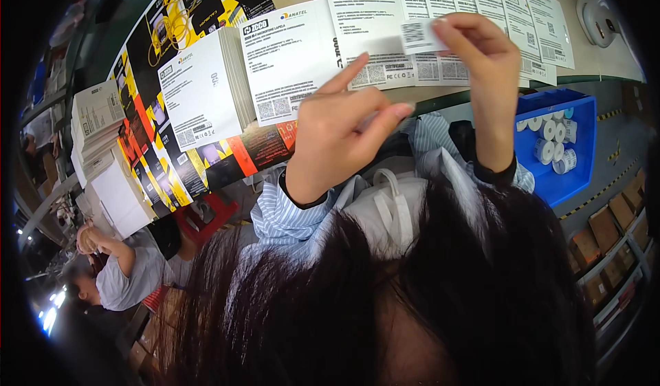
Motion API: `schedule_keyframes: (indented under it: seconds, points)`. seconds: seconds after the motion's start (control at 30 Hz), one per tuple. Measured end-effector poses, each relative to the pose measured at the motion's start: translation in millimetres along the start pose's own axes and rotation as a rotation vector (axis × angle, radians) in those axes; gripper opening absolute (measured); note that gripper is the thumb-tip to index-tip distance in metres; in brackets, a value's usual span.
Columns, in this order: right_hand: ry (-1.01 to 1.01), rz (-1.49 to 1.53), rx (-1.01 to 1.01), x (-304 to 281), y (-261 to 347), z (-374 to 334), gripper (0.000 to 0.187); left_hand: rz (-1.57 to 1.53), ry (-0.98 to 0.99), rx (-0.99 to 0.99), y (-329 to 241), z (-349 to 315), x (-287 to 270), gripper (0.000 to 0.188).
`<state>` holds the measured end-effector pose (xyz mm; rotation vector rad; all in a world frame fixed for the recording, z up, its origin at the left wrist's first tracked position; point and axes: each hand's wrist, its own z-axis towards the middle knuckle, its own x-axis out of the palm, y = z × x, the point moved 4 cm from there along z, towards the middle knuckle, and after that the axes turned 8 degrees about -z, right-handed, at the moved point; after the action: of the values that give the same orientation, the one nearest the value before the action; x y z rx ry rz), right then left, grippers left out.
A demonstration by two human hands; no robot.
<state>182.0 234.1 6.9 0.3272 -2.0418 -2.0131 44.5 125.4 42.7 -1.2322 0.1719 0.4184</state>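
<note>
My right hand (pixel 485 59) pinches a small white label (pixel 418 37) with a square printed code between thumb and fingertips, holding it over the row of cards. My left hand (pixel 340 131) is just left of it, index finger and thumb stretched out, the other fingers curled, and no object shows in it. Beneath its index finger lies a white printed card (pixel 371 18), and beside that another white card (pixel 285 42). Several more cards overlap in a row to the right, the last a white card (pixel 548 25). A thick stack of similar cards (pixel 199 87) stands to the left.
A blue bin (pixel 583 152) holding several white label rolls (pixel 544 151) stands below the table's right side. A round white roll (pixel 597 20) sits at the table's right end. Black and yellow printed sheets (pixel 148 121), piled cartons (pixel 100 114) and a co-worker (pixel 130 269) are left.
</note>
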Motion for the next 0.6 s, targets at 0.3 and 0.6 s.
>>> schedule_keyframes:
  seconds: [0.3,0.6]
  points:
    - [0.018,-0.075,0.047,20,-28,4,0.013,0.101,0.163,-0.068,14,-5,12,0.015]
    - [-0.002,-0.182,0.096,24,-30,4,0.013,0.11,0.168,-0.03,16,-5,13,0.018]
